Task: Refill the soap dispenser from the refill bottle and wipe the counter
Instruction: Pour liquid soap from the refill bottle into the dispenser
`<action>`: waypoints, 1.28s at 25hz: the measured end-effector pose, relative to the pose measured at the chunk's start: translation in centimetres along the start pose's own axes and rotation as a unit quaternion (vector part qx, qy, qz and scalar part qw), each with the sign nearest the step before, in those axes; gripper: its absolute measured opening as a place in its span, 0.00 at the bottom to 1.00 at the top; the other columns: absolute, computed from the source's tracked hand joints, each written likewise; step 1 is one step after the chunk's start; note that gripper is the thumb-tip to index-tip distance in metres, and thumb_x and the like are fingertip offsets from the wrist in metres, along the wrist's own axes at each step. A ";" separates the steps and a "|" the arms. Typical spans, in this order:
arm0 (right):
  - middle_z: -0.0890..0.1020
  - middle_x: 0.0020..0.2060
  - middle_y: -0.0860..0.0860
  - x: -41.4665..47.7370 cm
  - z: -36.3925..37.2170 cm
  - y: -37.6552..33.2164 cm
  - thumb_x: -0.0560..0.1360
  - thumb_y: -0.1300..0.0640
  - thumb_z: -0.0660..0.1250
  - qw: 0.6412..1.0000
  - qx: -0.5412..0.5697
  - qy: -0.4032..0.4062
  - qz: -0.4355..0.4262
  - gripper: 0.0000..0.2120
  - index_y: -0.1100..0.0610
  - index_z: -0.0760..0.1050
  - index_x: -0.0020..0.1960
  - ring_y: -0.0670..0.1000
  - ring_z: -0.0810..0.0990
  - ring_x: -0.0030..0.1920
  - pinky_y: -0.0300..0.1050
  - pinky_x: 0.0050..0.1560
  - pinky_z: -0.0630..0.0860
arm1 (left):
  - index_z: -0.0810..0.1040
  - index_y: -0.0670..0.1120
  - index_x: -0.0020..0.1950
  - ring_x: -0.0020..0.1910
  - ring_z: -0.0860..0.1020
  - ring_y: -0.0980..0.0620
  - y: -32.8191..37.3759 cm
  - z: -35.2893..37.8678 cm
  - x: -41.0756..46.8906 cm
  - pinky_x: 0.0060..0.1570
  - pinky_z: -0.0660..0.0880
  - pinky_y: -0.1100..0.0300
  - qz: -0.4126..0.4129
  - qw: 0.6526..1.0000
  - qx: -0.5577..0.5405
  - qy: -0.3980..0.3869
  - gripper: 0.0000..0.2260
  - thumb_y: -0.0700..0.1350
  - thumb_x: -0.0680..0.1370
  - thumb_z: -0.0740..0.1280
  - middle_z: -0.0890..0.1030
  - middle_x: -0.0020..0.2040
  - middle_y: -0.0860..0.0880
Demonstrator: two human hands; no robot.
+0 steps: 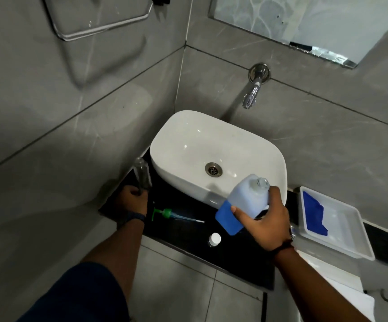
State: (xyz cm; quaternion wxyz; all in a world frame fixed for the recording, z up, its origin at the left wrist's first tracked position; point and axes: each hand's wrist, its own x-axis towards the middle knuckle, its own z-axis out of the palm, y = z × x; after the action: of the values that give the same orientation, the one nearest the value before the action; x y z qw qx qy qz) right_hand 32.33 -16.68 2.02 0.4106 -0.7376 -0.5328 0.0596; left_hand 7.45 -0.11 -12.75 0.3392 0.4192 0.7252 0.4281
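Observation:
My right hand (pixel 266 223) grips the refill bottle (pixel 244 202), a translucent white bottle with a blue label. It is uncapped and tilted over the near edge of the sink. My left hand (pixel 131 199) holds the clear soap dispenser bottle (pixel 143 174), which stands on the black counter (pixel 183 231) left of the sink, blurred. The green pump head with its tube (pixel 172 214) lies flat on the counter between my hands. A white cap (pixel 214 238) rests near the counter's front edge.
A white basin (pixel 179 135) sits on the counter under a chrome wall tap (pixel 253 89). At the right stands a white tray (pixel 355 231) holding a blue cloth (pixel 313 212). Grey tiled walls close in left and behind; a mirror hangs above.

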 end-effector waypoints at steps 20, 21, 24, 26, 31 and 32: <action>0.77 0.45 0.38 2.2 2.6 -0.9 0.59 0.40 0.76 0.997 0.008 -0.058 -0.049 0.28 0.37 0.65 0.52 0.42 0.78 0.44 0.27 0.32 0.71 | 0.67 0.33 0.65 0.63 0.74 0.40 2.9 6.2 6.5 0.59 0.70 0.51 -0.147 0.966 -0.210 0.034 0.27 0.34 0.68 0.73 0.73 0.65 0.36; 0.77 0.45 0.38 2.2 2.9 -0.8 0.59 0.40 0.76 0.997 0.011 -0.062 -0.052 0.28 0.38 0.66 0.53 0.42 0.79 0.44 0.28 0.33 0.72 | 0.65 0.35 0.68 0.64 0.72 0.41 2.7 6.8 6.7 0.61 0.68 0.51 -0.148 0.972 -0.179 0.038 0.25 0.34 0.73 0.68 0.71 0.67 0.37; 0.78 0.45 0.38 2.5 3.6 -0.6 0.58 0.39 0.76 0.996 0.012 -0.074 -0.052 0.28 0.38 0.66 0.53 0.42 0.79 0.43 0.30 0.34 0.73 | 0.60 0.37 0.71 0.68 0.67 0.38 2.1 7.9 6.3 0.65 0.65 0.48 -0.167 0.984 -0.058 -0.021 0.23 0.37 0.77 0.61 0.66 0.71 0.37; 0.78 0.44 0.38 2.6 3.9 -0.6 0.57 0.39 0.76 0.996 0.006 -0.082 -0.044 0.29 0.38 0.66 0.52 0.43 0.79 0.42 0.32 0.33 0.73 | 0.65 0.35 0.68 0.65 0.70 0.37 1.7 7.6 5.8 0.64 0.68 0.47 -0.176 0.984 0.000 -0.038 0.24 0.38 0.75 0.66 0.70 0.67 0.35; 0.77 0.45 0.36 2.9 3.9 -1.4 0.58 0.38 0.76 0.996 0.012 -0.071 -0.054 0.28 0.36 0.65 0.52 0.40 0.78 0.43 0.27 0.33 0.70 | 0.67 0.35 0.65 0.63 0.72 0.36 3.2 4.9 4.8 0.63 0.69 0.46 -0.131 0.990 -0.036 -0.024 0.24 0.36 0.71 0.70 0.72 0.64 0.34; 0.77 0.45 0.36 3.1 3.7 -1.8 0.58 0.38 0.76 0.996 0.013 -0.064 -0.057 0.28 0.35 0.65 0.52 0.40 0.78 0.43 0.27 0.34 0.70 | 0.69 0.35 0.63 0.61 0.74 0.36 3.5 4.2 4.5 0.62 0.70 0.46 -0.097 0.993 -0.070 -0.009 0.24 0.34 0.69 0.71 0.74 0.62 0.34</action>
State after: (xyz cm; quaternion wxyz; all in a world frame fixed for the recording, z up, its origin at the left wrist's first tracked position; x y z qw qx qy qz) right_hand 30.37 -11.94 1.92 0.3884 -0.6953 -0.5980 0.0901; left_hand 10.22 6.33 -11.83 0.4137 0.3263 0.7276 0.4392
